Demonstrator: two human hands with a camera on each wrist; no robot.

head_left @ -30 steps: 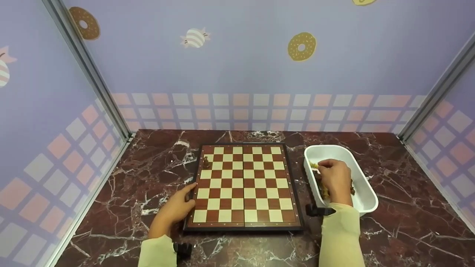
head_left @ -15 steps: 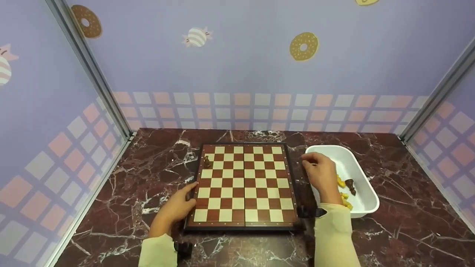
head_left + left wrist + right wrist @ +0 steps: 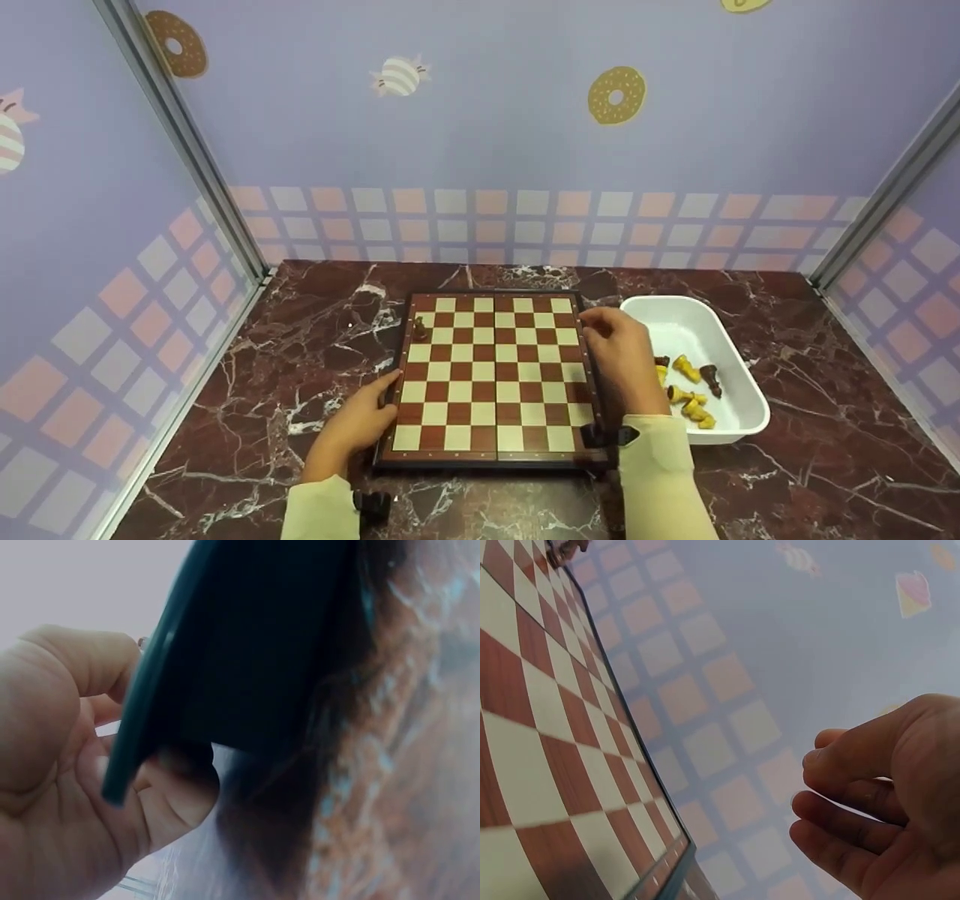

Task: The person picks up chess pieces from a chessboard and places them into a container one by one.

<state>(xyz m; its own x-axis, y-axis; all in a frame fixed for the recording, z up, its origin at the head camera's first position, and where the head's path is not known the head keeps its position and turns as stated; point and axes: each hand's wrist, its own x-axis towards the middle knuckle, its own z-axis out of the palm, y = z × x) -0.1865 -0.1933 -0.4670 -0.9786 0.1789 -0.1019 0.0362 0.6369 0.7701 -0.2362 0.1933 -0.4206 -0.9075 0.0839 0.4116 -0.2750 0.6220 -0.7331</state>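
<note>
A brown-and-cream chessboard [image 3: 484, 371] lies on the table, one dark brown chess piece [image 3: 420, 328] standing near its far left corner. My left hand [image 3: 358, 416] grips the board's left edge; in the left wrist view its thumb and fingers lie on either side of the dark rim [image 3: 139, 705]. Over the board's right edge hovers my right hand [image 3: 622, 352], thumb and fingertips drawn together. In the right wrist view the fingers [image 3: 840, 829] are bent, and whether anything small sits between them is hidden.
Right of the board stands a white tray [image 3: 739, 360] holding several yellow chess pieces [image 3: 686, 368] and a dark brown piece [image 3: 710, 380]. The marbled dark red table [image 3: 315, 352] is bounded by patterned walls [image 3: 487, 135] at the back and sides.
My right hand has come out of the white tray and moved left to the board's right edge, uncovering the pieces in the tray. The left hand has stayed at the board's left edge.
</note>
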